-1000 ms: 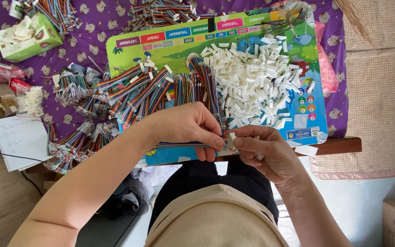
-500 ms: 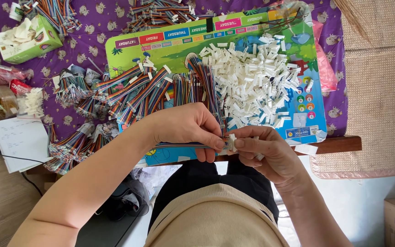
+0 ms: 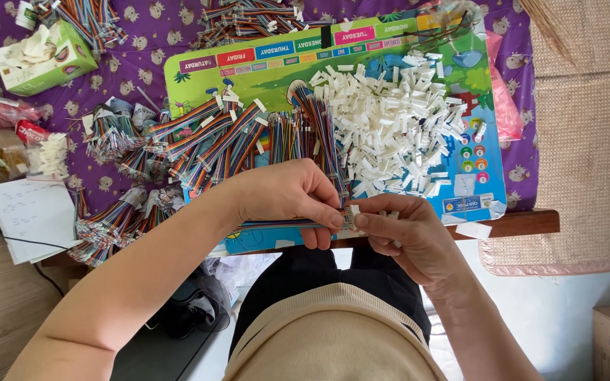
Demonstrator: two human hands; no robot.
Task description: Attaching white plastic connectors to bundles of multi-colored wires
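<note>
Left hand (image 3: 287, 197) closed in a pinch on a flat multicoloured ribbon cable (image 3: 277, 224), thumb and fingers clamped near its right end; cable runs leftward under the hand, level with the near table edge. Right hand (image 3: 400, 233) closed too, fingertips pinching a small white connector (image 3: 352, 215) that touches the cable's end, right between the two hands. Both hands held just above the near edge of the wooden table (image 3: 524, 222), over the person's lap. Beyond them, a green illustrated board (image 3: 262, 77) lies on a purple patterned cloth (image 3: 142, 39). On the board: a heap of white connectors (image 3: 397, 130) to the right, bundles of rainbow cables (image 3: 220, 141) to the left. Far left, a green tissue box (image 3: 44, 60); near left, a sheet of white paper (image 3: 26, 215).
</note>
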